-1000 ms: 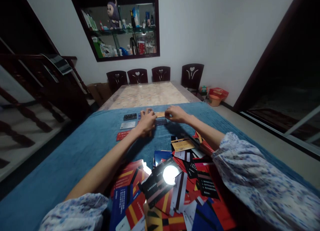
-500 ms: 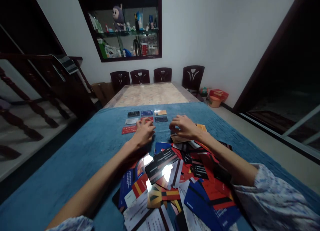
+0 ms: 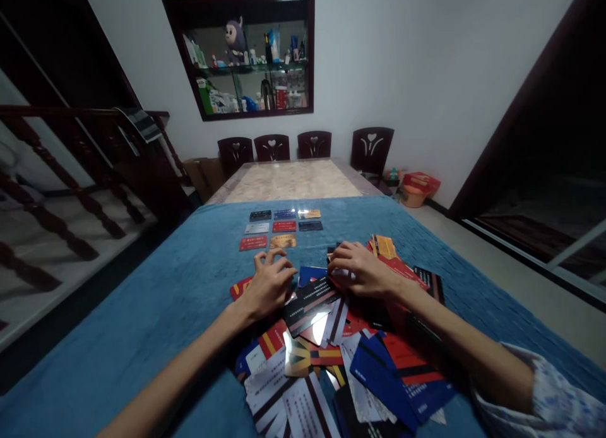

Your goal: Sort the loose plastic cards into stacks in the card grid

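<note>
My left hand (image 3: 271, 285) hovers over the left edge of a loose pile of bank-style cards, fingers bent and apart, with nothing visible in them. A red and yellow card (image 3: 240, 288) lies beside it. My right hand (image 3: 360, 269) is on the far right part of the pile, fingers curled down over cards; their tips are partly hidden. Between the hands lie a black card (image 3: 310, 304) and a blue card (image 3: 312, 274). Beyond my left hand, several cards lie face up in three rows; the nearest row holds a red card (image 3: 253, 243) and a gold card (image 3: 283, 241).
A blue cloth (image 3: 189, 286) covers the near part of the long table (image 3: 293, 179). Dark chairs (image 3: 372, 149) stand around its far end. On the left runs a wooden railing (image 3: 71, 113); a red and orange bucket (image 3: 416, 189) sits on the floor at right.
My left hand has drawn back from the card rows to the pile, uncovering the gold card in the nearest row. My right hand has come down lower onto the pile. The view has shifted slightly.
</note>
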Available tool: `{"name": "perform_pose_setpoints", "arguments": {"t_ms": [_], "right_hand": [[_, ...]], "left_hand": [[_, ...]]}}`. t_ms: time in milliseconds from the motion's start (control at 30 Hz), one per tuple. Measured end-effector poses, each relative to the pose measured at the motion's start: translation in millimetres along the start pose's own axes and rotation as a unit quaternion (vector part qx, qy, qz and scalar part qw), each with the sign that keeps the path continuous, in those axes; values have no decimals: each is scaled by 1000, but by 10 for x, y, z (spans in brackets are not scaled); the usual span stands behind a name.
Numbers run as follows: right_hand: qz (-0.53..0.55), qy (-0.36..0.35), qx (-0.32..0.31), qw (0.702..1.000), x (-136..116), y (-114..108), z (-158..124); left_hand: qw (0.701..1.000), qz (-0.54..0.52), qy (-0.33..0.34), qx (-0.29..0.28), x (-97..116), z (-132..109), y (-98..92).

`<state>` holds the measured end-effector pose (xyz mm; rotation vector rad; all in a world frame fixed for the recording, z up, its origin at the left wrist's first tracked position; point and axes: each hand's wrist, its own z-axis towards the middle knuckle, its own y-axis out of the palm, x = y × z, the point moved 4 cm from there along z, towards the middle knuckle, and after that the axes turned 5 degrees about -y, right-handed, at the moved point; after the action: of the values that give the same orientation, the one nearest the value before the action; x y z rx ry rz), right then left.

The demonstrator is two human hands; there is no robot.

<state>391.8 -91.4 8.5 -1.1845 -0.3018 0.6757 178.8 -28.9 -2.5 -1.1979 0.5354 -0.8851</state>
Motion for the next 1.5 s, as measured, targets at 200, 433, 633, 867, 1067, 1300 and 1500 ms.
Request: {"name": "perform_pose_setpoints", "arguments": {"t_ms": [200,433,633,867,1067,1300,1500], "right_hand": [[34,-9,14,999,-172,78,-152],[32,-19,24,999,-216,193,-214],[31,-31,62,997,-266,238,-235],[12,-30,98,995,-224,292,-270],[-8,-38,122,992,-199,321,-267],[-74,-44,185,979,-177,344,-251],[-94,-53,222,969,-222,298,-219]], "left_hand": [[999,-52,2,9,216,-236,-14],[997,-72,19,-9,318,-295,-3],[997,-69,14,-8,326,-295,-9],[995,-94,-17,-1,302,-288,29],[991,-122,-49,19,254,-278,76],[990,-124,-59,23,165,-216,125],[988,-129,-66,62,123,-182,88]]}}
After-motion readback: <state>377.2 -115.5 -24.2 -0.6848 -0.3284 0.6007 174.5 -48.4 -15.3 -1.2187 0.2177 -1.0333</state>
